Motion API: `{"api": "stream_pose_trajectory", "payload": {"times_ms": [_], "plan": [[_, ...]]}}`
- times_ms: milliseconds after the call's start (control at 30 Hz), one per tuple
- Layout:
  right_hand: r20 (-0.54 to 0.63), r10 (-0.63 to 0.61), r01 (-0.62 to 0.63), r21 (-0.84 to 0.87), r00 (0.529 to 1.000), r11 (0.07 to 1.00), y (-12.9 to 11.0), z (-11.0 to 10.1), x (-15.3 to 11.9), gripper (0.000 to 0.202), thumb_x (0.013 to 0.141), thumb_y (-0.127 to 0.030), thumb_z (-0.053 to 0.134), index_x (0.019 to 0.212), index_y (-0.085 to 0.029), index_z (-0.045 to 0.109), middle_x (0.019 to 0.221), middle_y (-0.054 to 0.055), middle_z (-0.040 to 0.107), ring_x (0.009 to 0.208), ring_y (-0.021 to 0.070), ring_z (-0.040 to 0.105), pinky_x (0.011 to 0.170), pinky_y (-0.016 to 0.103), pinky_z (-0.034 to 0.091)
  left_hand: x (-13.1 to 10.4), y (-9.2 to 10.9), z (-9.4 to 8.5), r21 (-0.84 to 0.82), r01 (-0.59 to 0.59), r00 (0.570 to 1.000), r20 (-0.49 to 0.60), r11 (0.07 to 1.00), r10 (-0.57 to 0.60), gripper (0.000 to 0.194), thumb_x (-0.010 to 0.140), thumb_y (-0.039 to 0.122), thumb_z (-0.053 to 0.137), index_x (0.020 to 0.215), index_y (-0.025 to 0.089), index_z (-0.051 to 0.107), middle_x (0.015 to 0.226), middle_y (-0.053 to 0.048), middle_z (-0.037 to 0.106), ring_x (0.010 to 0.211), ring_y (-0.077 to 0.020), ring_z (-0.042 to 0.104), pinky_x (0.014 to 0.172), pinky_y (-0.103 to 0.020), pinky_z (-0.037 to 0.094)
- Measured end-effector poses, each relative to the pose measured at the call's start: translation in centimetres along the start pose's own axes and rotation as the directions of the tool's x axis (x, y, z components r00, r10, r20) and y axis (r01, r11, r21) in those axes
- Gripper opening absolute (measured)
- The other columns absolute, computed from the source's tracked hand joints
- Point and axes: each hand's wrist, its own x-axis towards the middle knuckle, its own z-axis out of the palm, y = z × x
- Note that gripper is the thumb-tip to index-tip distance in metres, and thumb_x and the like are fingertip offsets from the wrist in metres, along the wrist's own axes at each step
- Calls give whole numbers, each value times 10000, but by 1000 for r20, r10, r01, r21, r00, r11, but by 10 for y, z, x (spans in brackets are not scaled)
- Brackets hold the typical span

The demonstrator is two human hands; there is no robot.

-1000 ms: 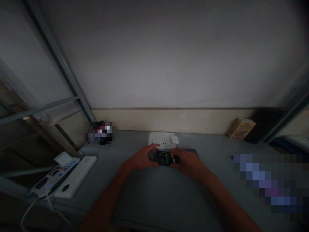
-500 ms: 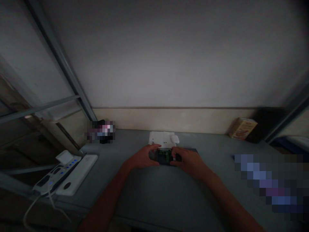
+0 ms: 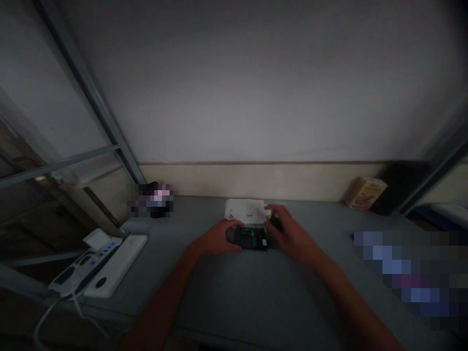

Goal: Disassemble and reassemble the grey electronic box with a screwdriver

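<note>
A dark, flat device [image 3: 252, 239] with a bare green circuit board [image 3: 251, 233] on its upper face lies on the grey table. My left hand [image 3: 219, 238] grips its left end, thumb on the near edge and fingers on the far edge. Just off the device's right end, my right hand [image 3: 287, 234] is raised with fingers curled around something dark with a small yellow spot, too dim to identify. Behind the device is a white sheet [image 3: 239, 209] bearing several tiny dark pieces, perhaps screws. A small white rounded object at the sheet's right end is partly hidden by my right fingers.
At the left edge of the table [image 3: 215, 297] stand a white power strip [image 3: 86, 261] with blue lights and cables, and a long white case [image 3: 117, 265]. A yellow box [image 3: 365, 192] stands at the back right. Metal frame posts [image 3: 91, 97] flank the table.
My right hand has come off the device's right part and moved up and to the right, uncovering that end. My left hand stays in place on the device.
</note>
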Motion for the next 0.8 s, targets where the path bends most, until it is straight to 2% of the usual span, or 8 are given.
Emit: {"api": "stream_pose_trajectory", "payload": {"times_ms": [33, 133, 200, 267, 400, 567, 700, 800], "plan": [[-104, 14, -5, 93, 994, 996, -2, -6, 4, 364, 990, -390, 454, 1327, -253, 464, 1195, 87, 580, 885, 189, 633, 781, 325, 499, 0, 0, 0, 4, 5, 1000, -2, 1000, -5, 768, 679, 419, 856, 1372, 272, 560, 1269, -73, 600, 1151, -277, 576, 1041, -401, 448], [-228, 132, -45, 352, 965, 935, -7, -24, 19, 379, 994, -475, 431, 1297, -261, 509, 899, 26, 587, 677, 154, 553, 605, 283, 474, -1, 2, -1, 4, 16, 1000, -4, 1000, -16, 770, 663, 418, 868, 1358, 275, 568, 1248, -70, 601, 1148, -279, 578, 1049, -401, 442], [-372, 139, 26, 405, 918, 914, -7, -30, 30, 369, 956, -479, 520, 1257, -273, 572, 945, 29, 590, 709, 148, 553, 651, 291, 492, -1, 4, -2, 6, 24, 1000, 1, 1000, -24, 775, 659, 437, 870, 1355, 276, 567, 1235, -72, 602, 1143, -282, 581, 1044, -402, 444], [-440, 159, 53, 433, 884, 900, -3, -28, 39, 358, 911, -477, 600, 1207, -276, 612, 941, 22, 593, 727, 146, 565, 687, 298, 502, -1, 5, -3, 9, 33, 999, 7, 999, -33, 780, 652, 456, 871, 1349, 276, 571, 1222, -73, 604, 1139, -289, 582, 1029, -403, 451], [-405, 269, 0, 553, 874, 833, 17, -8, 43, 384, 865, -486, 670, 1166, -255, 613, 935, 18, 645, 752, 159, 627, 710, 308, 518, -1, 6, -2, -5, 12, 1000, -6, 1000, -12, 767, 670, 449, 862, 1354, 261, 569, 1204, -61, 608, 1135, -298, 583, 1010, -392, 451], [-334, 316, -89, 549, 888, 831, 45, 15, 39, 450, 798, -504, 735, 1134, -214, 658, 1000, 68, 717, 916, 225, 695, 823, 350, 534, -1, 3, -1, -8, 14, 1000, -7, 1000, -14, 789, 638, 452, 884, 1339, 260, 578, 1235, -74, 613, 1137, -301, 586, 1019, -403, 451], [-344, 334, -105, 543, 877, 833, 57, 20, 40, 522, 730, -547, 774, 1107, -197, 685, 1031, 98, 733, 953, 262, 713, 839, 365, 540, -1, 4, -2, -23, 16, 1000, -7, 1000, -16, 842, 626, 497, 887, 1364, 263, 556, 1303, -88, 596, 1174, -296, 569, 1049, -415, 435], [-335, 347, -127, 534, 876, 836, 59, 20, 40, 539, 720, -570, 772, 1097, -192, 697, 1017, 106, 743, 937, 273, 722, 810, 361, 545, -2, 7, -2, -35, 1, 1000, -31, 999, -2, 718, 743, 530, 800, 1362, 260, 555, 1322, -87, 590, 1146, -270, 580, 1024, -395, 453]]}}
